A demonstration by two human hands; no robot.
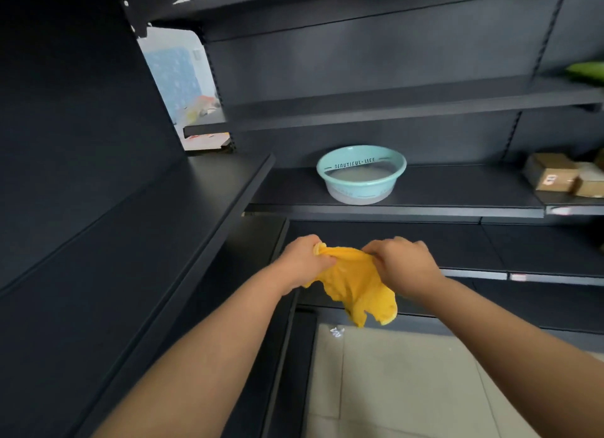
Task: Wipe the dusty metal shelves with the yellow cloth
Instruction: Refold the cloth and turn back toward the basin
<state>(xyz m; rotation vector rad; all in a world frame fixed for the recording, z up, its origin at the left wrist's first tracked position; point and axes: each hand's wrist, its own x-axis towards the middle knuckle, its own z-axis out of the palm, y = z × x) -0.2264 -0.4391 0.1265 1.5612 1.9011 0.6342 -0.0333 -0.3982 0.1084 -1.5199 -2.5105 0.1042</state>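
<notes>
Gripping a yellow cloth (354,284) between them, the left hand (305,261) and right hand (403,262) each pinch one upper corner, fingers curled closed on the fabric. The cloth hangs bunched in the air, in front of dark metal shelves (425,189) that meet in a corner, above a pale tiled floor (408,388). On the shelf just beyond the hands stands a teal basin (361,176) holding cloudy water. Cardboard boxes (555,176) sit farther right on that shelf.
</notes>
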